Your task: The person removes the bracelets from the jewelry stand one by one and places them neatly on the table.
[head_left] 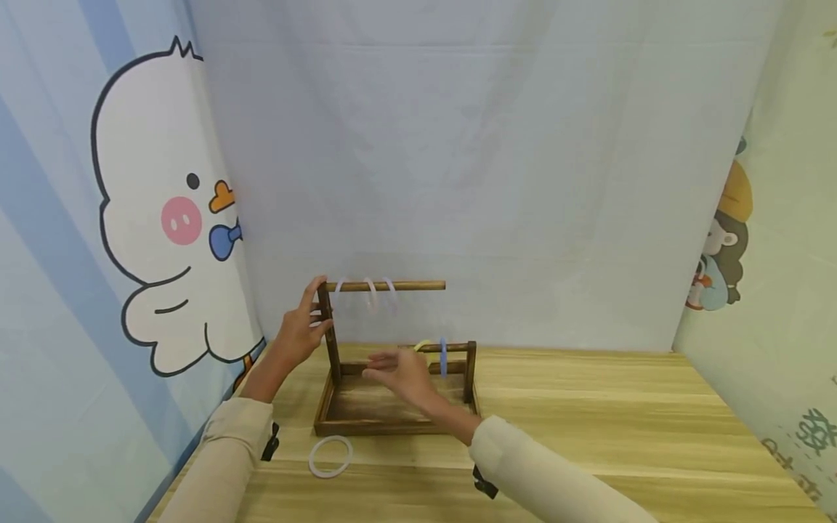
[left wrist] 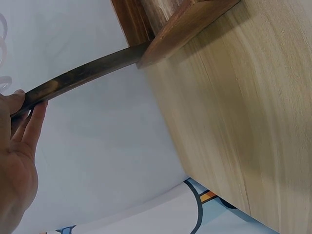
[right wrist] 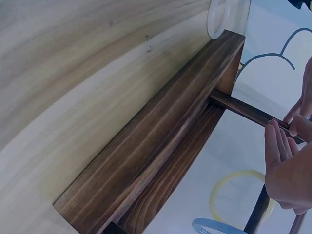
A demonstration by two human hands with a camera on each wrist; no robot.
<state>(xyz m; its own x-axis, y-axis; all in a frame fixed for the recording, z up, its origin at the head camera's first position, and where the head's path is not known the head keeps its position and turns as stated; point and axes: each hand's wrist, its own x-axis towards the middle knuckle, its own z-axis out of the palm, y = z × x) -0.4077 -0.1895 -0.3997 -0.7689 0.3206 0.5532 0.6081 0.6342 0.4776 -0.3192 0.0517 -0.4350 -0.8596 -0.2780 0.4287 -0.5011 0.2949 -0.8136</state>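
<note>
Wooden rack [head_left: 366,428] stands on table [head_left: 588,421]; left hand [head_left: 304,334] grasps post [head_left: 331,341] near top. Steady grip probably prevents tipping. Right hand [head_left: 405,374] over tray: fingers released, nothing seen in them; best kept clear of yellow ring [right wrist: 243,172], blue ring [head_left: 443,357] on lower bar [head_left: 455,348]. Upper bar [head_left: 421,285] carries three pale rings [head_left: 372,294]. White ring [head_left: 311,457] before rack.

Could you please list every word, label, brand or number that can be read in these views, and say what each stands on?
No text can be quoted with certainty.
Right-hand wall covering: letter-like marks at its lower right in the head view, too blurred to read.
Wooden rack: no lettering visible.
White ring and blue ring: none visible.
</note>
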